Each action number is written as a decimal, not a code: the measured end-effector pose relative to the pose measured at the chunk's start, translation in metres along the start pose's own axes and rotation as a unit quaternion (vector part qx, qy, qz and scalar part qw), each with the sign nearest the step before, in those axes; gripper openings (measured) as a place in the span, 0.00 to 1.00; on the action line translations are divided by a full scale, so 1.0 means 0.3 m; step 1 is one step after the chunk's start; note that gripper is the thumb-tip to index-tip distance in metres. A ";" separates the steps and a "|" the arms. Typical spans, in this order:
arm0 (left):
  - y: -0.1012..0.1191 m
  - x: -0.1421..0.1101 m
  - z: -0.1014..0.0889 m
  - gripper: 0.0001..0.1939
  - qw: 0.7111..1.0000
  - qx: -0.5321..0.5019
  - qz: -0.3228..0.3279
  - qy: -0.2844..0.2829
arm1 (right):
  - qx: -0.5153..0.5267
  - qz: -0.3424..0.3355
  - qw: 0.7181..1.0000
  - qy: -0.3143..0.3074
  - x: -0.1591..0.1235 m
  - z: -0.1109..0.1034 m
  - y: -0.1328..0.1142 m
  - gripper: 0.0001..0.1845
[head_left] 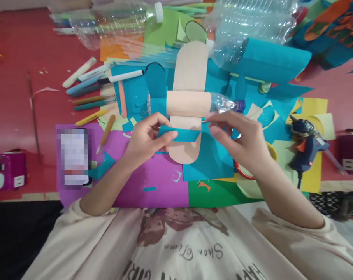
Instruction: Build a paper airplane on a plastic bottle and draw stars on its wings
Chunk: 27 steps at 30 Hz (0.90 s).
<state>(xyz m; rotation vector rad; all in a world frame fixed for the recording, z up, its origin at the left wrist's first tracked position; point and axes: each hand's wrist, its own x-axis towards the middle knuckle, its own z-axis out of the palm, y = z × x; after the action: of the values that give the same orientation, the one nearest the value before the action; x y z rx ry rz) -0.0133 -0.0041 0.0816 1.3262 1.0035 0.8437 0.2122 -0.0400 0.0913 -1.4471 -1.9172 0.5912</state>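
Pinched between the thumb and fingers of my left hand [148, 136] is a short blue paper strip [183, 134], lying across the lower part of a peach paper shape [190, 64] with rounded ends. My right hand [240, 134] is just beyond the strip's right end, thumb and forefinger a little apart, with nothing plain between them. A small clear plastic bottle [223, 103] with a purple cap lies sideways above both hands. Peach paper [188, 104] wraps its middle, and blue paper covers its left part.
Markers [122, 77] and pens lie at left, near a phone [74, 155]. A blue glue gun [306, 149] rests at right, beside scissors [243, 171] partly under my right arm. Large clear bottles [115, 23] and a blue paper roll [277, 60] are at the back.
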 end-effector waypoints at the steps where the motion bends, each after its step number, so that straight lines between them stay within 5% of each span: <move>1: -0.002 0.005 0.015 0.15 1.000 -0.003 0.000 -0.009 | 0.036 0.017 0.999 -0.023 -0.004 0.013 -0.010 0.09; 7: -0.046 0.033 0.027 0.19 0.999 0.023 0.028 -0.004 | 0.142 0.099 0.979 -0.104 0.062 0.007 0.007 0.12; 10: -0.083 0.043 -0.012 0.19 0.975 0.139 0.127 0.117 | 0.127 0.112 0.976 -0.136 0.141 -0.066 0.002 0.07; 14: -0.134 0.061 -0.060 0.20 0.899 0.300 0.215 0.237 | 0.056 0.139 0.970 -0.191 0.227 -0.135 -0.032 0.09; 18: -0.157 0.070 -0.063 0.22 0.870 0.356 0.255 0.227 | 0.024 0.136 0.969 -0.203 0.253 -0.122 -0.050 0.12; 27: -0.159 0.045 -0.049 0.14 0.886 0.349 0.246 0.182 | -0.002 0.161 0.964 -0.214 0.254 -0.082 -0.037 0.11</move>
<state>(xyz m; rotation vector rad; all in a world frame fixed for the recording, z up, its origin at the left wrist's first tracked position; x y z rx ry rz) -0.0251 0.0098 0.0330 2.1534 1.3640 1.2041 0.2094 0.0291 0.1335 -1.7586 -2.0048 1.1299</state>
